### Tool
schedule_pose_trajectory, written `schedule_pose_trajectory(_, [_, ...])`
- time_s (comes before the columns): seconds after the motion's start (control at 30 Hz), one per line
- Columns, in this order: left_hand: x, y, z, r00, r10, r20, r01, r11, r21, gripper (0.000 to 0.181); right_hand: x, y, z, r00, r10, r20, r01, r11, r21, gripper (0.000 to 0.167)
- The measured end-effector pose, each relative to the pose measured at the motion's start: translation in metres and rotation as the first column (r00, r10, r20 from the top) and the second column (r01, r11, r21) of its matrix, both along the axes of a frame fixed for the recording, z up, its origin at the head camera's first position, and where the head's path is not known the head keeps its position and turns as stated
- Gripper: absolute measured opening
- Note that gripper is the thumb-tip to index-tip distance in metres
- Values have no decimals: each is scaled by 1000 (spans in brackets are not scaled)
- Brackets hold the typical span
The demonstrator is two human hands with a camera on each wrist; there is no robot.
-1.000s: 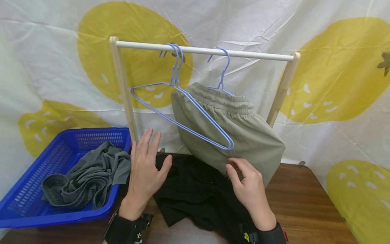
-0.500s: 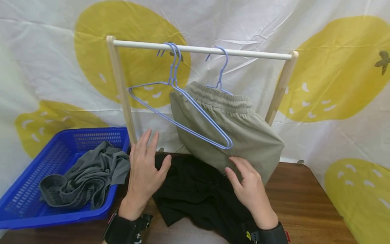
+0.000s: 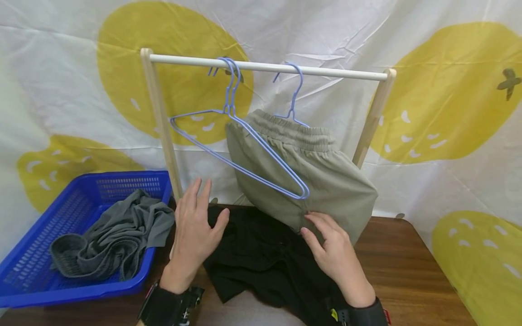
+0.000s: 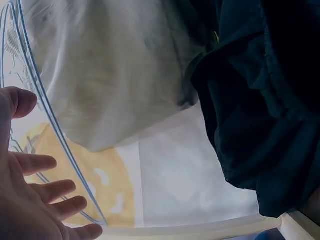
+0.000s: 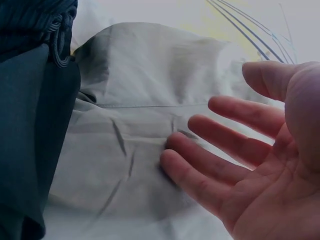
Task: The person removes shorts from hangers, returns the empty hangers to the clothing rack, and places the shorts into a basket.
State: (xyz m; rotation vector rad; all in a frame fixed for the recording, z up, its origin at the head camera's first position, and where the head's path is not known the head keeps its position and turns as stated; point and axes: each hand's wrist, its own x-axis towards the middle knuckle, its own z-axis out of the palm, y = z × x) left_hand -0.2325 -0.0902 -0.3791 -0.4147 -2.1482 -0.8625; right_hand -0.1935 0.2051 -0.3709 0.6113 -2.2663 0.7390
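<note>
My left hand (image 3: 195, 233) hovers with spread fingers between the blue basket and the black garment, holding nothing. My right hand (image 3: 332, 251) is in front of the lower part of the khaki shorts (image 3: 285, 176), its fingers relaxed and holding nothing; whether the fingertips touch the cloth I cannot tell. The shorts hang by a gathered elastic waistband from a blue hanger (image 3: 294, 93) on the rack. Two more blue hangers (image 3: 261, 178) hang bare to their left, partly in front of the shorts. Below, black shorts (image 3: 261, 258) lie on the table; a drawstring (image 5: 60, 42) shows in the right wrist view.
A blue basket (image 3: 85, 290) on the left holds a crumpled grey garment (image 3: 122, 235). The rack has a white rail (image 3: 326, 70) and wooden posts (image 3: 161, 117). Behind hangs a white cloth with yellow prints (image 3: 473, 90). The brown table (image 3: 412, 262) extends to the right.
The whole scene has shifted slightly left in the head view. My hands have stayed nearly in place, and the right fingers have straightened a little. The clothes and hangers keep their arrangement.
</note>
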Motion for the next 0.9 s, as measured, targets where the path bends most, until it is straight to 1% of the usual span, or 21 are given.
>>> schedule_pose_trajectory(0.1, [0, 1, -3, 999, 7, 32, -7, 1000, -3, 67, 1, 1, 1, 1000, -3, 20, 3, 1000, 8, 27])
schedule_pose_trajectory(0.27, [-1, 4, -8, 998, 16, 63, -14, 1000, -23, 68, 4, 2, 2, 998, -12, 68, 10, 999, 32, 26])
schedule_pose_trajectory(0.37, [-1, 7, -11, 996, 16, 82, -13, 999, -44, 68, 6, 3, 3, 993, -18, 116, 12, 999, 48, 26])
schedule_pose_trajectory(0.5, [0, 13, -13, 992, 17, 126, -8, 997, -74, 70, 8, 3, 5, 981, -21, 194, 9, 998, 66, 28])
schedule_pose_trajectory(0.67, [2, 19, -15, 979, 15, 202, 4, 995, -95, 73, 10, 4, 6, 962, -30, 272, 4, 996, 93, 30])
schedule_pose_trajectory(0.77, [3, 23, -16, 970, 11, 242, 16, 994, -109, 74, 10, 5, 7, 957, -26, 287, -4, 994, 105, 30])
schedule_pose_trajectory(0.9, [5, 30, -19, 959, 0, 284, 38, 991, -130, 74, 9, 5, 6, 957, -20, 288, -14, 993, 115, 30])
